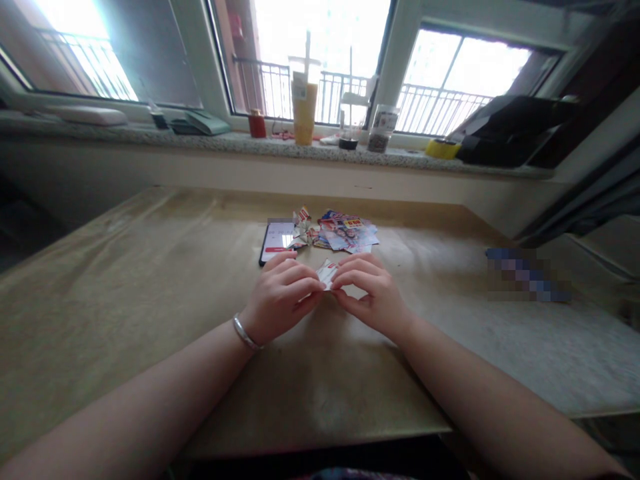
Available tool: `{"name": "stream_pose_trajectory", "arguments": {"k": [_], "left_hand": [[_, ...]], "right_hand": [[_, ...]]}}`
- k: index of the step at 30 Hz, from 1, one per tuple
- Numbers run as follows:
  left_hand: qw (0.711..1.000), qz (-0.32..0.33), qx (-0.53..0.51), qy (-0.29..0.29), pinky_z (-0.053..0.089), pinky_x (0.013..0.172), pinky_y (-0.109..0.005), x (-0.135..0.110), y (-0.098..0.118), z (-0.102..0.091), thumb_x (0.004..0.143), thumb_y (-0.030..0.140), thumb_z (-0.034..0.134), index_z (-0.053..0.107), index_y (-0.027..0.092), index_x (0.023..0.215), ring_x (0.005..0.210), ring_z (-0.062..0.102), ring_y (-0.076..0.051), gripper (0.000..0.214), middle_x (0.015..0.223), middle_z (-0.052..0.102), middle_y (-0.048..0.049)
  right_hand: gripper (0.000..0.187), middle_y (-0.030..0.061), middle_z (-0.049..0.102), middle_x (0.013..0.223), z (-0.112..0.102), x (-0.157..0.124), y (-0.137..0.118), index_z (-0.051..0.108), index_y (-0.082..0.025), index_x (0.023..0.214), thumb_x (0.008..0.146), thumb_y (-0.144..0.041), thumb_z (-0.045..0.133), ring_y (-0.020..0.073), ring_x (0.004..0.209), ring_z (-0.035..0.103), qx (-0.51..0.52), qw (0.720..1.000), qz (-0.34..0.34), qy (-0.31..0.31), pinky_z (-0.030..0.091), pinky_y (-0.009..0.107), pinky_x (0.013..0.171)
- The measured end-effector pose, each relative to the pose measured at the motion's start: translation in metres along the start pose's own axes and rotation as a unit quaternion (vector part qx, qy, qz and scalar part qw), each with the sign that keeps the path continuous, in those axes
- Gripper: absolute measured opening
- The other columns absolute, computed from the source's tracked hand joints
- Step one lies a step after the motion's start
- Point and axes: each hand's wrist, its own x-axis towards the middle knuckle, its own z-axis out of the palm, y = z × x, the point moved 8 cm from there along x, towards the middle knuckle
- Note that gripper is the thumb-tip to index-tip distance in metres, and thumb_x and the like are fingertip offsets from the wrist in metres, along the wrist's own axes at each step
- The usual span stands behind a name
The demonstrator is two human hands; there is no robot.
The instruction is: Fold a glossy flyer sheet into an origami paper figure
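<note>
Paper slip (327, 272), small and white with red print, is held near the centre of the frame; it can be judged light, thin and easily creased, best gripped by its edges. Its near edge is pinched between the fingers of the left hand (283, 290) and the right hand (375, 290). Beyond, a black-edged rectangular phone (276, 239), crumpled red-and-white scraps (304, 233) and multicoloured glossy cards (347, 235) are seen on the smooth tan tabletop (175, 260).

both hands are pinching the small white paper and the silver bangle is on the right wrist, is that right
Not quite: in the head view, the silver bangle is on the wrist of the left hand, not the right hand. Both do pinch the small white paper.
</note>
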Motion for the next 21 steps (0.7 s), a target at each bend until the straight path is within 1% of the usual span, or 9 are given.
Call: {"name": "stream_pose_trajectory", "arguments": {"k": [3, 6, 11, 15, 19, 21], "left_hand": [[0.999, 0.007, 0.037, -0.025, 0.04, 0.092, -0.037, 0.001, 0.004, 0.003, 0.083, 0.018, 0.056, 0.061, 0.023, 0.078, 0.072, 0.057, -0.013, 0.008, 0.078, 0.067, 0.0032], [0.997, 0.011, 0.056, -0.044, 0.04, 0.092, -0.038, 0.003, 0.009, 0.006, 0.084, 0.018, 0.053, 0.058, 0.021, 0.071, 0.072, 0.057, -0.013, 0.014, 0.075, 0.067, 0.0029], [0.999, -0.008, 0.035, -0.039, 0.041, 0.092, -0.038, 0.003, 0.006, 0.005, 0.083, 0.019, 0.054, 0.057, 0.021, 0.07, 0.071, 0.056, -0.014, 0.014, 0.074, 0.067, 0.0024], [0.999, -0.001, 0.027, -0.035, 0.039, 0.094, -0.038, 0.002, 0.009, 0.004, 0.083, 0.019, 0.054, 0.058, 0.022, 0.071, 0.074, 0.057, -0.014, 0.013, 0.074, 0.067, 0.0031], [0.999, 0.001, 0.044, -0.029, 0.038, 0.094, -0.038, 0.003, 0.011, 0.001, 0.083, 0.018, 0.055, 0.058, 0.022, 0.071, 0.073, 0.056, -0.014, 0.013, 0.074, 0.067, 0.0041], [0.998, -0.001, 0.056, -0.035, 0.039, 0.092, -0.038, 0.003, 0.01, 0.001, 0.083, 0.019, 0.055, 0.058, 0.022, 0.071, 0.071, 0.056, -0.014, 0.013, 0.074, 0.066, 0.004]], "right_hand": [[0.009, 0.0004, 0.069, 0.083, 0.004, -0.001, -0.005, 0.064, -0.025, 0.081, 0.081, -0.017, 0.059, 0.0177, 0.092, 0.06, -0.006, 1.0, -0.022, -0.014, 0.049, 0.036, 0.085], [0.008, 0.0003, 0.07, 0.086, 0.007, -0.002, -0.007, 0.064, -0.025, 0.083, 0.081, -0.018, 0.06, 0.0179, 0.092, 0.059, -0.01, 0.999, -0.026, -0.024, 0.049, 0.036, 0.085], [0.008, 0.0011, 0.069, 0.084, 0.007, -0.002, -0.003, 0.065, -0.025, 0.084, 0.081, -0.019, 0.06, 0.0175, 0.089, 0.06, -0.004, 1.0, -0.014, -0.026, 0.05, 0.036, 0.083], [0.008, 0.0009, 0.068, 0.083, 0.006, -0.001, -0.005, 0.064, -0.025, 0.081, 0.08, -0.019, 0.059, 0.017, 0.088, 0.059, 0.009, 0.999, -0.018, -0.032, 0.05, 0.036, 0.083], [0.008, 0.0012, 0.067, 0.081, 0.005, 0.0, -0.006, 0.064, -0.025, 0.081, 0.08, -0.018, 0.059, 0.0172, 0.089, 0.059, 0.005, 0.999, -0.019, -0.026, 0.05, 0.035, 0.082], [0.009, 0.0015, 0.067, 0.083, 0.006, 0.0, -0.006, 0.064, -0.024, 0.083, 0.081, -0.018, 0.059, 0.0172, 0.089, 0.059, 0.0, 0.999, -0.025, -0.027, 0.05, 0.035, 0.083]]}}
